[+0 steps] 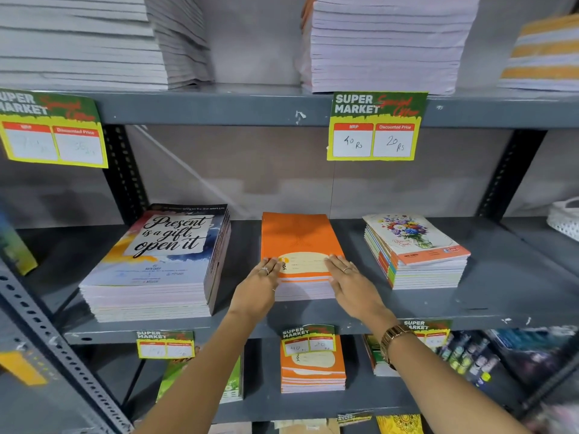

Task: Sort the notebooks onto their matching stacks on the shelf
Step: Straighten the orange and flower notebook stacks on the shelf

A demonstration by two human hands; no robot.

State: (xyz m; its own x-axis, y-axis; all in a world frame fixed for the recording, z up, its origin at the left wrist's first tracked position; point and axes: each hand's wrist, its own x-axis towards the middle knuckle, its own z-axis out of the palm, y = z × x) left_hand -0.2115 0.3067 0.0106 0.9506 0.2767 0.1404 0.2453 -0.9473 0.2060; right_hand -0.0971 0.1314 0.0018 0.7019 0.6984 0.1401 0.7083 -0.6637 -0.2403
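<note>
Both hands lie flat and open on the orange stack point(297, 245), mid shelf point(517, 277): left hand point(257, 289) at its left edge, right hand point(351, 283) at its right, squaring it, gripping nothing. Lettered stack point(156, 261) and flower stack point(413, 249) flank it, apart. No loose notebooks visible; sorting looks near done.

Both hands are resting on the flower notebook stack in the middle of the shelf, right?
Not quite. In the head view the left hand and right hand rest on the orange notebook stack in the middle of the shelf; the flower notebook stack lies untouched to the right.
</note>
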